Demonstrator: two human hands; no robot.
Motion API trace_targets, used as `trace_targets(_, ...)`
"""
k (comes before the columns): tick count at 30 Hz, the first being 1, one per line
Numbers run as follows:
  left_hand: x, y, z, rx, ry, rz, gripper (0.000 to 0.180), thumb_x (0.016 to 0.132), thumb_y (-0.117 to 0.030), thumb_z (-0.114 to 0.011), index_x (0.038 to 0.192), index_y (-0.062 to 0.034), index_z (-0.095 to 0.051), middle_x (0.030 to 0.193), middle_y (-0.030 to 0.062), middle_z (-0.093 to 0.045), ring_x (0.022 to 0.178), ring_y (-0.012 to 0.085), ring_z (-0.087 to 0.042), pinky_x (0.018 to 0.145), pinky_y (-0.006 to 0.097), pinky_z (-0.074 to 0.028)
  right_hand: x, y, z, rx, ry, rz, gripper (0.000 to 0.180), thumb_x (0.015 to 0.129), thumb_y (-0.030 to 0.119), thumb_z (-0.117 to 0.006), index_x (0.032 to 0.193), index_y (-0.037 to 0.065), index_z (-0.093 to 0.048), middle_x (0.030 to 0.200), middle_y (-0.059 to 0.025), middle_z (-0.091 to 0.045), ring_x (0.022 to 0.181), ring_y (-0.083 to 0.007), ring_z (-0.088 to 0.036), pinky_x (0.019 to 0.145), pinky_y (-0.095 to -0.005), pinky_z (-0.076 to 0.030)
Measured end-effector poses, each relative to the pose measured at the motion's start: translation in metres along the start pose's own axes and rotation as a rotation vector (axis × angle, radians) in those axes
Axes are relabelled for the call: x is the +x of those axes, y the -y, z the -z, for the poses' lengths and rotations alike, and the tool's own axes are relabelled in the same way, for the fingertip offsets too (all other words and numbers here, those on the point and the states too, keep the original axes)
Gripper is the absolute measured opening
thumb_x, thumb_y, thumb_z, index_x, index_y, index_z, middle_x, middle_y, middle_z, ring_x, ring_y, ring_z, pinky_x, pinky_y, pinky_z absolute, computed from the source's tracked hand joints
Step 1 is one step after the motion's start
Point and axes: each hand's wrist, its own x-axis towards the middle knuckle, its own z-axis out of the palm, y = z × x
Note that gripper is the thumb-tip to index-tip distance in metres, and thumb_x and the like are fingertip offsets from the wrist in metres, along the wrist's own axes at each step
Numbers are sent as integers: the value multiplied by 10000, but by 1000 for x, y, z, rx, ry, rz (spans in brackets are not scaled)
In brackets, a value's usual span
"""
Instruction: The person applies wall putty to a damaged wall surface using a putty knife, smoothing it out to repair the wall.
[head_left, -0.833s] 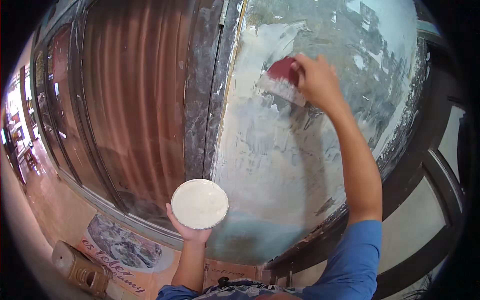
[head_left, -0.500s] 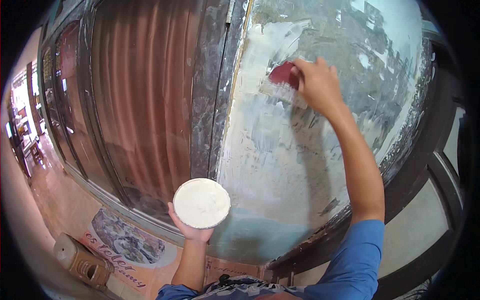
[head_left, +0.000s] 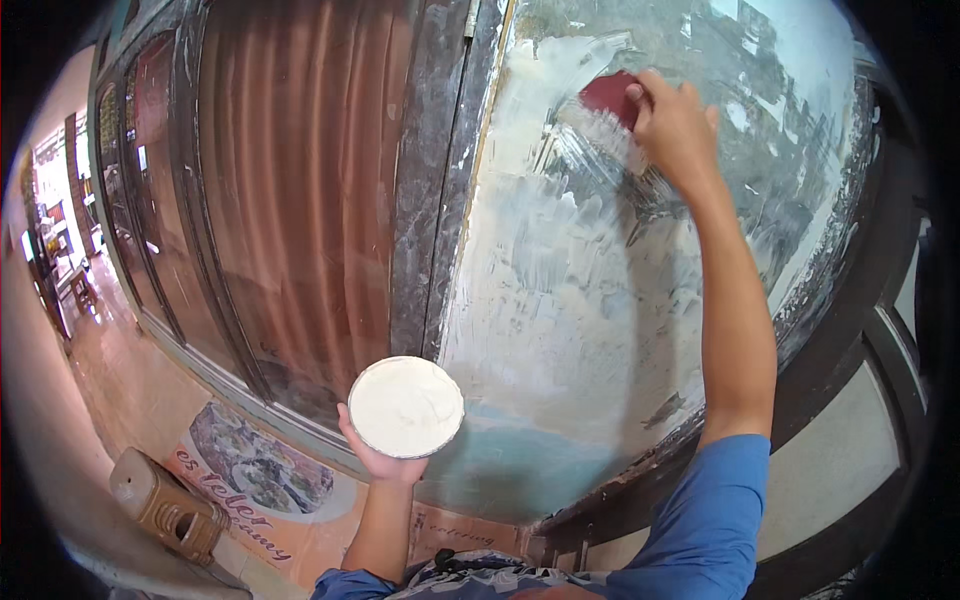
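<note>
My right hand [head_left: 677, 128] is raised to the upper part of the wall [head_left: 570, 330] and grips a dark red putty scraper [head_left: 609, 97]. White putty coats the scraper's lower edge, which rests against the wall. Patchy white and grey putty covers much of the surface, with a pale blue-green area near the bottom. Low in front of me, my left hand [head_left: 385, 462] supports a round container [head_left: 406, 407] of smooth white putty from beneath and around its side. Most of the left fingers are hidden behind the container.
Left of the wall stands a dark frame [head_left: 425, 180] beside a glass pane with a brown curtain [head_left: 290, 180]. A brown plastic stool [head_left: 165, 505] and a printed banner [head_left: 262, 470] are on the floor at lower left. Dark panelled woodwork [head_left: 835, 450] borders the right.
My right hand and the scraper have moved up and to the right along the wall. Fresh streaks show below the blade. The left hand holds the container in nearly the same place.
</note>
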Motion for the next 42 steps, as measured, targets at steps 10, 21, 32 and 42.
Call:
trace_targets(10, -9, -7, 0, 23, -99, -57, 805, 910, -740, -358, 1445, -147, -458, 1475, 111, -472, 1326, 357, -470, 1085, 559, -404, -13, 16, -7, 0, 101, 61, 219, 995, 307, -529, 1104, 183, -673, 978, -123, -705, 1046, -322, -586, 943, -600, -335)
trace_targets(21, -12, -7, -3, 22, -117, -51, 775, 924, -723, -353, 1429, -149, -481, 1445, 93, -508, 1301, 340, -502, 1073, 545, -416, -27, 30, -12, 21, 251, 186, 260, 1001, 357, -504, 1100, 187, -675, 978, -86, -716, 1036, -314, -588, 897, -590, -332)
trace_targets(32, -14, -15, -4, 9, -74, -82, 786, 924, -722, -352, 1425, -132, -486, 1446, 113, -505, 1291, 349, -510, 1073, 536, -424, -35, 29, -7, 200, 152, 111, 229, 1009, 321, -498, 1060, 177, -668, 910, -93, -699, 1004, -315, -582, 904, -523, -310)
trace_targets(42, -13, -18, 0, 47, -70, -76, 806, 918, -738, -343, 1439, -135, -466, 1448, 115, -500, 1290, 356, -509, 1066, 545, -431, -18, -7, 2, 198, -45, -167, 249, 1005, 358, -510, 1091, 191, -673, 932, -87, -697, 1028, -298, -589, 968, -544, -287)
